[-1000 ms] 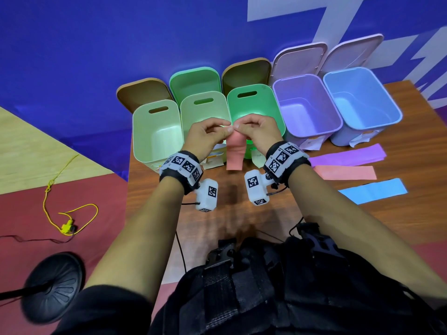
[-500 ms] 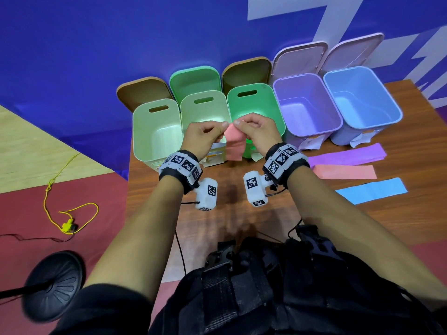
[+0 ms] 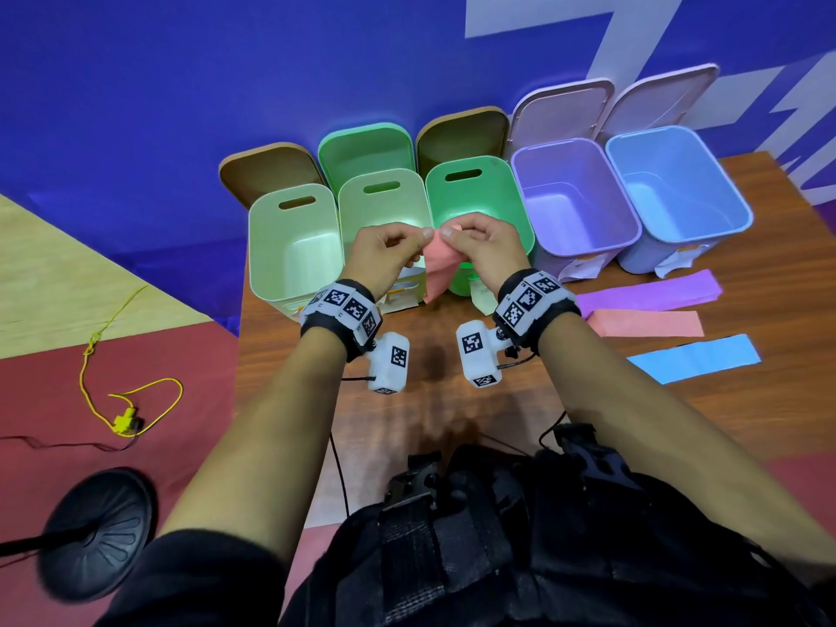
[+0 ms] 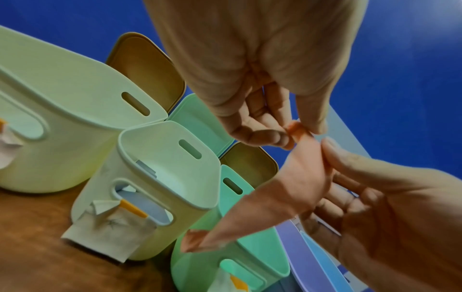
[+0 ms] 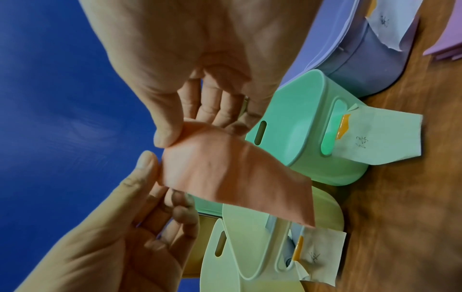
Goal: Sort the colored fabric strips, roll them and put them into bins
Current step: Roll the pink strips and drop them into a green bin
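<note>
Both hands are raised in front of the row of bins, holding one pink fabric strip [image 3: 438, 269] between them. My left hand [image 3: 388, 251] pinches its top left corner with thumb and fingers, as the left wrist view shows on the pink strip [image 4: 295, 181]. My right hand [image 3: 475, 248] pinches the top right corner; in the right wrist view the pink strip [image 5: 235, 173] hangs from that thumb. The strip's loose end dangles over the green bin [image 3: 506, 183]. On the table at the right lie a purple strip [image 3: 647, 294], a second pink strip [image 3: 647, 323] and a blue strip [image 3: 696, 357].
Behind the hands stand several open bins: two pale green bins [image 3: 280, 246], the green one, a purple bin [image 3: 574, 196] and a blue bin [image 3: 678, 187], lids leaning on the blue wall. Paper labels [image 5: 375, 136] hang from their fronts. The table's left edge [image 3: 242, 355] drops to the floor.
The hanging part of the pink strip has grown shorter as the top is gathered between the fingers. Both hands have risen slightly and stay close together.
</note>
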`<state>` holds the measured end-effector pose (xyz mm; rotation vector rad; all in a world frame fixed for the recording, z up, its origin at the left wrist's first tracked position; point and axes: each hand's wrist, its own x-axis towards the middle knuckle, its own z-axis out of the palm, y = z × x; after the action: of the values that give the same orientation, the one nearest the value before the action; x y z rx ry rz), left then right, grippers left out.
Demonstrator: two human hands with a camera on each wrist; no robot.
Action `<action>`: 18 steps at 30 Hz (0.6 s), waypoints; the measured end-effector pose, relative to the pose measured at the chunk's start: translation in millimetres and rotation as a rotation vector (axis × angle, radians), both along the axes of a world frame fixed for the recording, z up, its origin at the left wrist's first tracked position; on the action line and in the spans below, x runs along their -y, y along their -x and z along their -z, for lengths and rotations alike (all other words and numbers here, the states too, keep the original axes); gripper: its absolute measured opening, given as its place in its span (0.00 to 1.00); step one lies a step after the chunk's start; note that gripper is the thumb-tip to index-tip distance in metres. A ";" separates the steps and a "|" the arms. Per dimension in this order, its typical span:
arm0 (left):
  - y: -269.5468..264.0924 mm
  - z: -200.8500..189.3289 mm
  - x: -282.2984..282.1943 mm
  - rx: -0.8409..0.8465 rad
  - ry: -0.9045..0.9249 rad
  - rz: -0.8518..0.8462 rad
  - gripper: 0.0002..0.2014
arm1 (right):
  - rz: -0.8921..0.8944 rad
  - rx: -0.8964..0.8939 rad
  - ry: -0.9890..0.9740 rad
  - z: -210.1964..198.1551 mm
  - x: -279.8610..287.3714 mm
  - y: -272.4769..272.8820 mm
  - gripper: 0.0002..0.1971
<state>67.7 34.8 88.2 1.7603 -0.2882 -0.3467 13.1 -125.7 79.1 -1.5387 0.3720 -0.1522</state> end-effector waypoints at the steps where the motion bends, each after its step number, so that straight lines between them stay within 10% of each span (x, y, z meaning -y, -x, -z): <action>1: 0.0 0.2 0.1 -0.009 0.017 -0.001 0.07 | 0.008 -0.002 0.003 0.2 0.2 -0.8 0.01; 18: -0.2 0.6 2.8 -0.050 0.047 0.013 0.12 | 0.014 -0.028 0.040 1.8 2.0 -1.5 0.06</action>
<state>67.9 32.0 87.6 1.7018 -0.2707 -0.3897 14.7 -127.8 77.2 -1.5795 0.4040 -0.1504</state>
